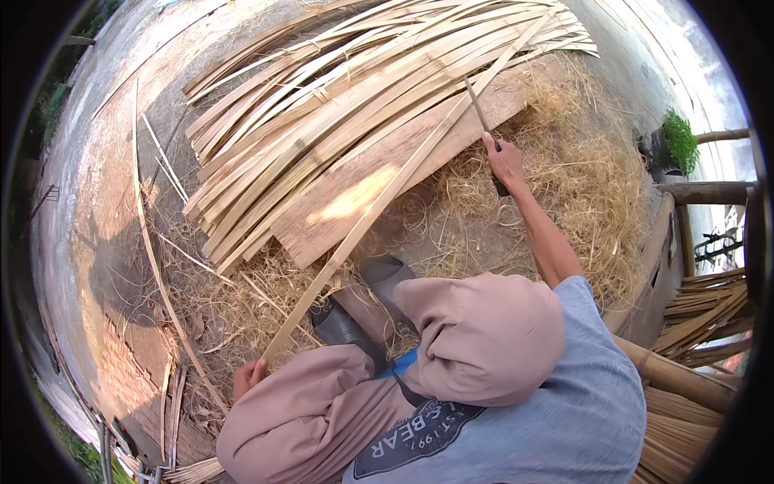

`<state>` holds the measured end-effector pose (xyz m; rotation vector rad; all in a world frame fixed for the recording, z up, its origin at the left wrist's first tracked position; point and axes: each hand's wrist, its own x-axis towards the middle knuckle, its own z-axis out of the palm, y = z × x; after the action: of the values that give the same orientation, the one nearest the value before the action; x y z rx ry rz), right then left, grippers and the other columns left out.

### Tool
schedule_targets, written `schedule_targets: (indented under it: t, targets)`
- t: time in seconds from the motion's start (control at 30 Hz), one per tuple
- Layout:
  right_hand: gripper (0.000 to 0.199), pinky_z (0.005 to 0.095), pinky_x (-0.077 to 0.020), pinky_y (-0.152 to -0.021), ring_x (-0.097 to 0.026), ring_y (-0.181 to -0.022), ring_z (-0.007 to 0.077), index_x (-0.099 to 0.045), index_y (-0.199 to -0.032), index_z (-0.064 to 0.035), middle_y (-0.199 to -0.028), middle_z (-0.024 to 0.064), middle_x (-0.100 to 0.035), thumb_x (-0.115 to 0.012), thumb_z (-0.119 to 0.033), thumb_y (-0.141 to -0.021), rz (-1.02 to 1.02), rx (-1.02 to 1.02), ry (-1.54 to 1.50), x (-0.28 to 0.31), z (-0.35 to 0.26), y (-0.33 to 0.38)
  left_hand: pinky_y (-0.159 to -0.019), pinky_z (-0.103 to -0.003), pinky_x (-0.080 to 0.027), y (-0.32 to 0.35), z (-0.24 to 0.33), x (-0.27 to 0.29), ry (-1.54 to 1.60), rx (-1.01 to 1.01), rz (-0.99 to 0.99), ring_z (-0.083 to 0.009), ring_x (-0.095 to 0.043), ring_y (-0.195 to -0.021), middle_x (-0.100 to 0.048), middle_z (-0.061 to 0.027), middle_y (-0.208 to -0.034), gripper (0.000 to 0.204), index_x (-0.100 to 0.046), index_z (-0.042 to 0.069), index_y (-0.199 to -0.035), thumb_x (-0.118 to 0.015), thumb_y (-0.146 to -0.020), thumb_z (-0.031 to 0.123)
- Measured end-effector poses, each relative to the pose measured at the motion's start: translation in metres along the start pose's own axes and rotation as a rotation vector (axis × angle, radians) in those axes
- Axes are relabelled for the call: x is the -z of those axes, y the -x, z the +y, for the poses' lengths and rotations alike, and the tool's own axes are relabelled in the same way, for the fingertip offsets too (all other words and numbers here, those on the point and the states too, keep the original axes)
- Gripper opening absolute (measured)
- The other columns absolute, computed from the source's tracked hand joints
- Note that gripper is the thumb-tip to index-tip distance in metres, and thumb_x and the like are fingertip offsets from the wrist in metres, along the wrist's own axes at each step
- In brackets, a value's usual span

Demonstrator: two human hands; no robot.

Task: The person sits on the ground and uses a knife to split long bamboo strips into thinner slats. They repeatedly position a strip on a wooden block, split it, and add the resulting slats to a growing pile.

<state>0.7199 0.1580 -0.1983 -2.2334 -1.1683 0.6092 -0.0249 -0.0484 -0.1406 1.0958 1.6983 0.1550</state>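
The long strip (401,180) crosses the board (347,198), strip pile (314,121) behind, shavings (601,177) right.

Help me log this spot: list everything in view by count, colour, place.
long strip: one, tan, slanting through centre
knife: one, dark, upper centre
board: one, brown, centre
strip pile: many, tan, beyond board
loose strips: several, tan, left ground
shavings: uncountable, golden, around board
plant: one, green, right edge
poles: several, brown, right side
strip stacks: several, tan, mostly lower right
shoes: two, dark grey, below board
trousers: one pair, pinkish-beige, bottom centre
shirt: one, grey-blue, lower right
left hand: one, bare, gripping long strip
right hand: one, bare, gripping knife
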Motion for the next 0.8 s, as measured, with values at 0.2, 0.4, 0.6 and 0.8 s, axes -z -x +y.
schedule_targets:
  t: [0.2,0.4,0.6,0.8]
  targets:
    - [0.056,0.0458,-0.0497,-0.056,-0.062,-0.057,0.0358,-0.059,-0.08,-0.0017,-0.065,0.0194,-0.063,-0.063,-0.055,-0.098,-0.526,0.702,0.094,-0.079,-0.097,0.211,-0.04,-0.025,-0.022,-0.088,0.125,-0.035,0.232,0.259,-0.421,-0.0057,-0.032,-0.042,-0.043,0.0052,-0.053,0.053,-0.061,0.008,-0.071,-0.064,-0.1,0.052]
    - [0.054,0.0441,-0.0493,-0.054,-0.063,-0.057,0.0313,-0.059,-0.08,-0.0025,-0.066,0.0159,-0.063,-0.062,-0.052,-0.099,-0.255,0.117,-0.012,-0.06,-0.061,0.137,-0.04,-0.025,-0.021,-0.089,0.112,-0.029,0.295,0.307,-0.481,-0.0061,-0.03,-0.041,-0.042,0.0053,-0.05,0.056,-0.06,0.007,-0.071,-0.066,-0.097,0.056]
    - [0.062,0.0453,-0.0446,-0.054,-0.057,-0.054,0.0267,-0.055,-0.071,-0.0037,-0.063,0.0125,-0.06,-0.054,-0.058,-0.101,-0.277,0.441,0.128,-0.048,-0.03,0.122,-0.04,-0.025,-0.023,-0.071,0.046,0.02,0.269,0.399,-0.506,-0.0069,-0.033,-0.04,-0.043,0.0038,-0.05,0.058,-0.062,0.007,-0.07,-0.064,-0.097,0.058]
    - [0.064,0.043,-0.0437,-0.051,-0.057,-0.051,0.025,-0.058,-0.071,-0.0018,-0.055,0.0107,-0.056,-0.056,-0.059,-0.1,0.103,0.028,0.028,0.005,-0.01,0.0,-0.039,-0.025,-0.025,-0.052,0.058,0.023,0.118,0.317,-0.39,-0.0064,-0.037,-0.041,-0.05,0.0011,-0.052,0.054,-0.064,0.006,-0.076,-0.065,-0.098,0.055]
